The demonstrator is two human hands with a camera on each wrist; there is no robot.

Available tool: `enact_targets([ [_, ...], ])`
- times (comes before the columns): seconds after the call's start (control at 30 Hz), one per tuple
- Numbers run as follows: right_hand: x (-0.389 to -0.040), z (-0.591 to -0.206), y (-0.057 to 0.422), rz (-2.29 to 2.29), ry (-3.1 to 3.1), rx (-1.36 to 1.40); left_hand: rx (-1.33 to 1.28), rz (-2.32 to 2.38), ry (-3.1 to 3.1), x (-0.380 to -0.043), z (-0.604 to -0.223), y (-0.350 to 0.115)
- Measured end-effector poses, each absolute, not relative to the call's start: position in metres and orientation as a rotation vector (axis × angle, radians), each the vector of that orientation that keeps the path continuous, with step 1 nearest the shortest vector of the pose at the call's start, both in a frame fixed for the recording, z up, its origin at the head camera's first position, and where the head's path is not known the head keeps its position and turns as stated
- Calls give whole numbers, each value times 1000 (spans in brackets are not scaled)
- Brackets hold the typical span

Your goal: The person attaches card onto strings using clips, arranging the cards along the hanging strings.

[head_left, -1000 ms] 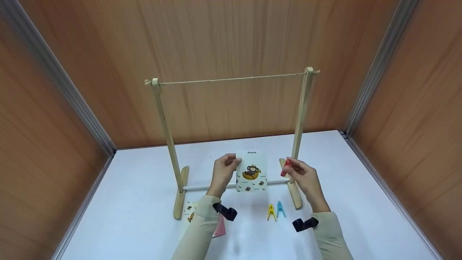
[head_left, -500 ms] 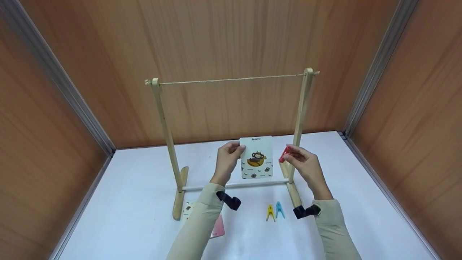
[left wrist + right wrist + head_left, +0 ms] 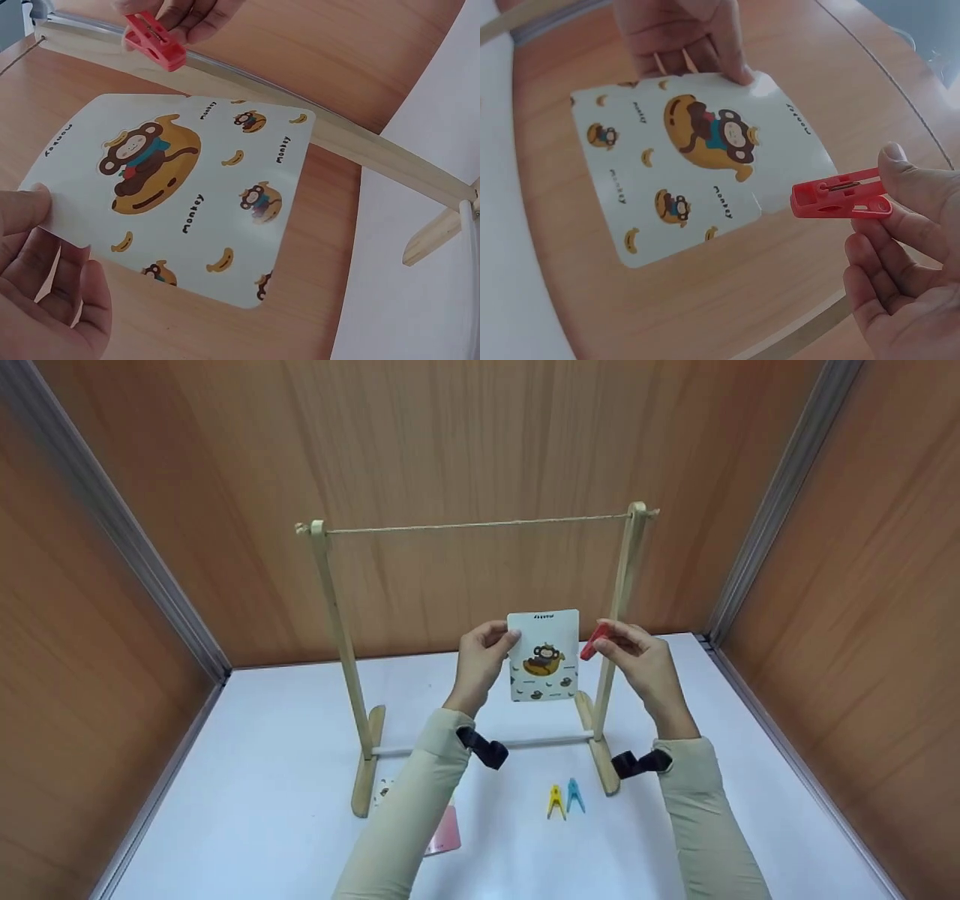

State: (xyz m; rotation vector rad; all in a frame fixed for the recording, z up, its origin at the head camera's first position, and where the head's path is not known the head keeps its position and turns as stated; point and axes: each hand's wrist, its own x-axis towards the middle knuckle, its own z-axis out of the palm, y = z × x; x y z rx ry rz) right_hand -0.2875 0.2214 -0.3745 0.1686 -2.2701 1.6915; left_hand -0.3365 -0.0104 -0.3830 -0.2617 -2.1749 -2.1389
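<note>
My left hand (image 3: 482, 664) pinches a white card (image 3: 544, 682) by its left edge between thumb and fingers. A monkey on a banana is printed on the card, along with small bananas and the word "monkey". Held upright, it hangs in the air below the string (image 3: 480, 524) of a wooden frame. To its right, my right hand (image 3: 646, 671) pinches a red clothespin (image 3: 832, 196) between thumb and index finger. The pin's nose points toward the card, and its jaws look closed in the right wrist view.
A yellow clothespin (image 3: 556, 802) and a blue clothespin (image 3: 575, 795) lie on the white table (image 3: 247, 810). A pink card (image 3: 445, 832) and another printed card (image 3: 383, 787) lie partly under the left sleeve. Wooden posts (image 3: 341, 637) stand on both sides, joined low by a white rod (image 3: 540, 742).
Both hands have risen toward the string, the left with the monkey card and the right with the red clothespin. Each has also shifted slightly right, and the clothespin is nearer the card.
</note>
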Motion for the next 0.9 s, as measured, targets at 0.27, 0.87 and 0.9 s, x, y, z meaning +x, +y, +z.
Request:
enact_targets([
  [0.27,-291,-347,220,1639,-2248,224,-338,-2176,-2145,-339,-369,-5],
  [0.87,-299,-304,209,1620,-2168,242,-407,-2202,-2023,-346,-336,3],
  [0.9,-299,-301,208,1618,-2154,249,-415,-2190,-2017,-347,-333,3],
])
